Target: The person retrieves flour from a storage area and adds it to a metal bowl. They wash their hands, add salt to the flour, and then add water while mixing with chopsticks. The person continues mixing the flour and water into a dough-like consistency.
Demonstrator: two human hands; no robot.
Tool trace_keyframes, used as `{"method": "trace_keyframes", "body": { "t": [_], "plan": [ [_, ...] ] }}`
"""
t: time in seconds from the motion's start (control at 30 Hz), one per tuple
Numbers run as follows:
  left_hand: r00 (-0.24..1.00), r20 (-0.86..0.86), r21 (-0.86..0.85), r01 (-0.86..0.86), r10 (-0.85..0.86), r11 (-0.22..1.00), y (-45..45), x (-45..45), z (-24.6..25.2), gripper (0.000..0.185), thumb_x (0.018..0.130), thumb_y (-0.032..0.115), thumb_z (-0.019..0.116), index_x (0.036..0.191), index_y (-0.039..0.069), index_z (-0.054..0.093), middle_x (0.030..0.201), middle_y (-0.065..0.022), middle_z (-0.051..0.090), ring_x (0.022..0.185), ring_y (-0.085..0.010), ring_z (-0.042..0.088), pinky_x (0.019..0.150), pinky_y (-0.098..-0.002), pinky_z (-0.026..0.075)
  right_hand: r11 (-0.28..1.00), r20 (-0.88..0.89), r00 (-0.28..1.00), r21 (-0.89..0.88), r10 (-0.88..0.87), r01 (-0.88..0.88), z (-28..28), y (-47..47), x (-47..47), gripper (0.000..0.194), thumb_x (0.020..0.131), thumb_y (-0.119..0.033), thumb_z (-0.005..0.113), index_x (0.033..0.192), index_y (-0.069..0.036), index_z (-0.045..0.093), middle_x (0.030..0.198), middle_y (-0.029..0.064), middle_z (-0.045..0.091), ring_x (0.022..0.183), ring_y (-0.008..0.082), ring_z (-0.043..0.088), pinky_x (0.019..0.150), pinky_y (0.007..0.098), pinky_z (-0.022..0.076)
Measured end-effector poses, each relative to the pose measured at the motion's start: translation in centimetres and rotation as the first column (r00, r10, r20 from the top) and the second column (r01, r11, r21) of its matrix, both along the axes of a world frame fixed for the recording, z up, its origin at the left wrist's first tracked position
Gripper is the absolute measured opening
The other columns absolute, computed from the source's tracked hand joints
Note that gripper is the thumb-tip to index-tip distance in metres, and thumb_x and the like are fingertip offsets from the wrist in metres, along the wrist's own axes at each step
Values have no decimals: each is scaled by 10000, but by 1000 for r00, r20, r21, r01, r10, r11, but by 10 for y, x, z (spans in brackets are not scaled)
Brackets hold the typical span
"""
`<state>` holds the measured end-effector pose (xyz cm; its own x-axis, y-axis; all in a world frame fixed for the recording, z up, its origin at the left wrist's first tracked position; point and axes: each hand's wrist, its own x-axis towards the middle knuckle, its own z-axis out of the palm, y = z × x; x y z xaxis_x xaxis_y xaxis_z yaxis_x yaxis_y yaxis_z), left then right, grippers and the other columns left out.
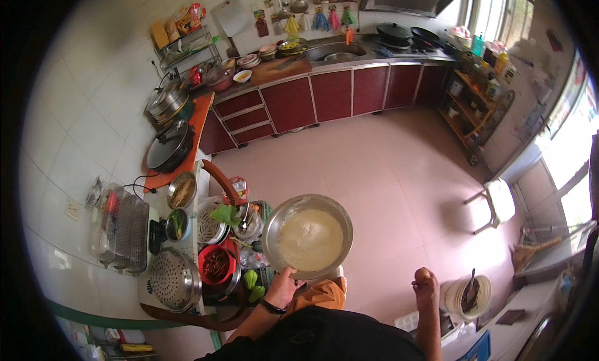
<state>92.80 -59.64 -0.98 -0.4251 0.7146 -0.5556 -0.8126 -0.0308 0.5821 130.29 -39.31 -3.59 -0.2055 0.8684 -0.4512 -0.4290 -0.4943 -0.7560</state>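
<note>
My left hand (281, 288), with a dark band at its wrist, grips the near rim of a wide stainless steel bowl (346, 220). Pale flour or batter (311, 241) covers the bowl's bottom, with a whiter powdery patch in the middle. The bowl is held up in front of my body, above the floor. Out to the right, my right hand (427, 291) has its fingers around what looks like a brown egg (422, 273). That hand is well apart from the bowl.
At left, a crowded table holds a steel steamer insert (171, 279), a red basket of dried chillies (216, 265) and green chayotes (251, 279). A white stool (500, 203) and a bucket (482, 295) stand right. Red-fronted cabinets (332, 94) line the far wall, with a sink (337, 52) above.
</note>
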Motion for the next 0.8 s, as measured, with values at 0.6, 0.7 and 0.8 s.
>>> {"method": "trace_keyframes", "body": {
  "t": [0.6, 0.7, 0.8],
  "plan": [
    [975, -200, 2, -99, 97, 995, 344, -226, 12, 135, 890, 138, 517, 992, 54, 542, 893, -36, 582, 727, -140, 517, 701, -329, 442, 976, 120, 970, 33, 212, -217, -30, 411, -258, 382, 874, -287, 507, 1192, -76, 526, 973, 93, 567, 780, 221, 584, 703, 303, 485],
    [958, -240, -54, -177, 159, 983, 402, -263, 5, 167, 916, 141, 474, 998, 5, 525, 855, -58, 593, 721, -143, 542, 691, -314, 460, 951, 144, 949, 93, 280, -295, -45, 488, -312, 379, 877, -316, 522, 1200, -119, 539, 980, 96, 582, 783, 215, 592, 695, 290, 494],
    [935, -350, -60, -79, 53, 995, 443, -311, 9, 229, 939, 210, 446, 1046, 15, 502, 866, -69, 609, 764, -159, 570, 776, -325, 481, 955, 5, 955, 17, 296, -296, -39, 566, -378, 383, 879, -284, 504, 1216, -105, 528, 1012, 111, 565, 772, 207, 581, 691, 293, 498]
  ]
}}
